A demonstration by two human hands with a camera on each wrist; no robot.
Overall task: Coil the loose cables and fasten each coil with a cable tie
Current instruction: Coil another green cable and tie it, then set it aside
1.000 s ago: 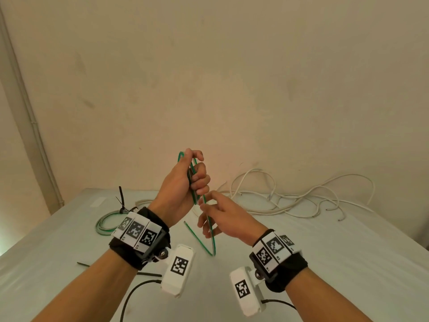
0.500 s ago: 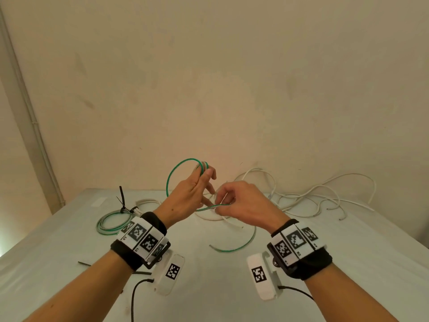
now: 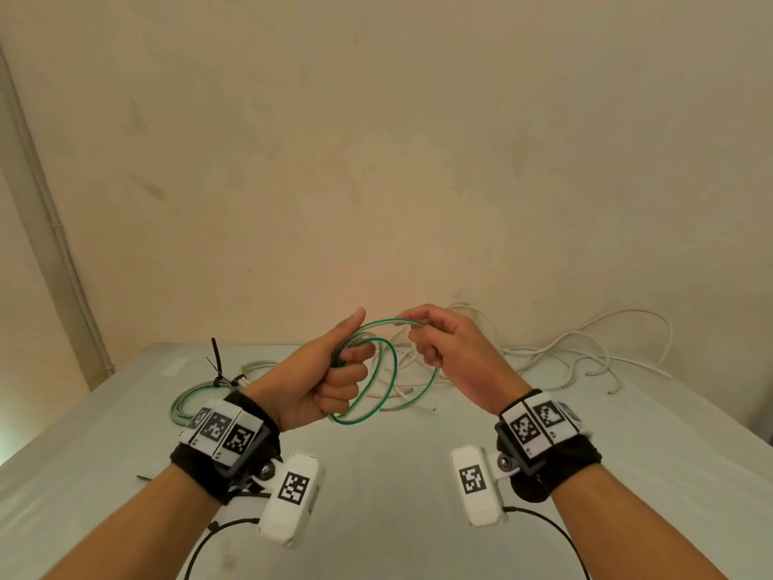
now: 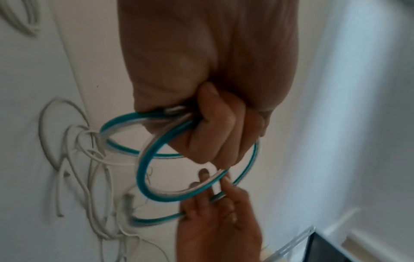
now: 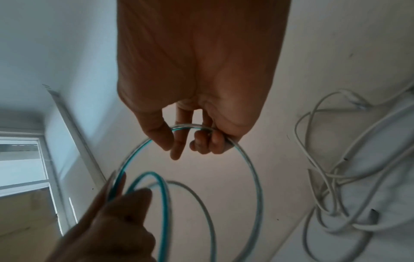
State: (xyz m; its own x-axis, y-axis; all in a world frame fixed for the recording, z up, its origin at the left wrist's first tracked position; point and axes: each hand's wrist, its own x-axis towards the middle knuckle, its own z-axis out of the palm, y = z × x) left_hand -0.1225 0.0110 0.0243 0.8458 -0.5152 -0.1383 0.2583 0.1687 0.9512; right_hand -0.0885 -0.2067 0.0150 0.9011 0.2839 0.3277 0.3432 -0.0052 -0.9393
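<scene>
A thin green cable (image 3: pixel 378 387) is wound into a few loops held in the air above the table. My left hand (image 3: pixel 334 378) grips the bunched loops in a fist, thumb up. The left wrist view shows the green cable (image 4: pixel 156 177) coming out of my left hand (image 4: pixel 215 133). My right hand (image 3: pixel 435 341) pinches the top loop of the cable between thumb and fingers, seen closer as my right hand (image 5: pixel 192 140) on the green cable (image 5: pixel 253 175). Loose white cables (image 3: pixel 585 349) lie tangled at the back of the table.
A finished coil (image 3: pixel 192 401) fastened with a black cable tie (image 3: pixel 217 362) lies at the back left of the grey table (image 3: pixel 418 517). A loose black tie (image 3: pixel 144 478) lies beside my left wrist. A wall stands directly behind the table.
The green cable went from a folded bunch to round loops. My left hand turned thumb-up and closed into a fist. My right hand moved up and right to the top loop.
</scene>
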